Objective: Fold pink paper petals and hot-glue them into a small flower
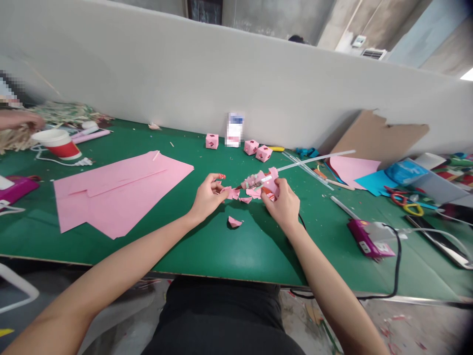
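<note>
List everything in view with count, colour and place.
Table: one, green, beneath
Partition: one, whitish, behind
Cubes: three, pink, near partition
Sheets: uncounted, pink, left
Scraps: several, pink, centre
Glue gun: one, pink, centre
Cup: one, red-white, left
Cardboard: one, brown, right
Scissors: count unclear, red-yellow, right
Phone: one, black, right
Blocks: two, magenta, sides
Clutter: uncounted, mixed, both sides
Co-worker's hand: one, left
Left hand: one, at scraps
Right hand: one, around gun

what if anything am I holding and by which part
Your right hand holds a pink glue gun by its handle; your left hand pinches a pink paper piece by its edge.
</note>
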Available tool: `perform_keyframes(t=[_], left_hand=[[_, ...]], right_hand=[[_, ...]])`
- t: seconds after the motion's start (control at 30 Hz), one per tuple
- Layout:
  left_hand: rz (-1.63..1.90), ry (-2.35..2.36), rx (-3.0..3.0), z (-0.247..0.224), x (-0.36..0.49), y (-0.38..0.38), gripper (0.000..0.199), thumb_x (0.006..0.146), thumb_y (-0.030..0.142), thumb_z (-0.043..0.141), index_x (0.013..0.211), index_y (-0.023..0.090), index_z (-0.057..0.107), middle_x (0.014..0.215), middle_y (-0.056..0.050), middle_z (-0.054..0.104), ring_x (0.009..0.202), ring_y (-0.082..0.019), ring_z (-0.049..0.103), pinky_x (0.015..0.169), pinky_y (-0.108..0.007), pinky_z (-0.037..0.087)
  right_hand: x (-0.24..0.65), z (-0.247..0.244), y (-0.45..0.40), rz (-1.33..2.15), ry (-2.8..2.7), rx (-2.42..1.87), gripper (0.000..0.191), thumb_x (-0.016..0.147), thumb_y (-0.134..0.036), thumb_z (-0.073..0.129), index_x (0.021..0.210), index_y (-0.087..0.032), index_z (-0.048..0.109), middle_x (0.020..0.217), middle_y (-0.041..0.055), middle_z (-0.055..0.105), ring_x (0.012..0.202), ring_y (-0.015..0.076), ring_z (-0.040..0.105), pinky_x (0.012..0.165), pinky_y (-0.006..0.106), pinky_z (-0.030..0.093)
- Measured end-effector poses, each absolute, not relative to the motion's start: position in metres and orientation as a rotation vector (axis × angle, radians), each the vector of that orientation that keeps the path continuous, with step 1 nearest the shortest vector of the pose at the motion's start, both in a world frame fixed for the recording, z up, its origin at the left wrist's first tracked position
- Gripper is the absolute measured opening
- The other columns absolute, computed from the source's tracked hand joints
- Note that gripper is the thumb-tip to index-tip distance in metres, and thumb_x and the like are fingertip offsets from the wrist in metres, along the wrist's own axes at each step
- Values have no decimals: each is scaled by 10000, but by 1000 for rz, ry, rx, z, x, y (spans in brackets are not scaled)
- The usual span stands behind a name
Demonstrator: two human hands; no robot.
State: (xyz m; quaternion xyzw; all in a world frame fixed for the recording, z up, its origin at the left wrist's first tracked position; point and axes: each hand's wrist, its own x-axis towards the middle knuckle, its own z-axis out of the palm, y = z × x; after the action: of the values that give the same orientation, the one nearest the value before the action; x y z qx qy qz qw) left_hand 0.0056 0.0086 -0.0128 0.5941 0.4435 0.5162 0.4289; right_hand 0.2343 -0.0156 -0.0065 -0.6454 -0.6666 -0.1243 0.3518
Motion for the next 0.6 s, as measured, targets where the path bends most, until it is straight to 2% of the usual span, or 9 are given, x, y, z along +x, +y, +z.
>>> perform_keyframes(t=[0.37, 0.6], left_hand=[[1276, 1113, 1517, -13, 5, 7, 402, 752, 313, 723, 1093, 205, 538, 663, 39, 609, 616, -139, 613, 633, -275, 504], [1294, 1104, 1433, -12, 6, 8, 405, 740, 308, 729, 1077, 202, 531, 663, 39, 604, 576, -134, 607, 569, -253, 476]], right_hand=[[234, -10, -14, -309, -1731, -1686, 373, 833, -471, 544, 1091, -203, 520, 927, 83, 683, 769, 247, 640, 577, 296, 414], [234, -11, -15, -334, -1804, -1643, 345, 840, -471, 546, 1070, -214, 529, 965, 74, 683, 750, 235, 642, 578, 288, 405]])
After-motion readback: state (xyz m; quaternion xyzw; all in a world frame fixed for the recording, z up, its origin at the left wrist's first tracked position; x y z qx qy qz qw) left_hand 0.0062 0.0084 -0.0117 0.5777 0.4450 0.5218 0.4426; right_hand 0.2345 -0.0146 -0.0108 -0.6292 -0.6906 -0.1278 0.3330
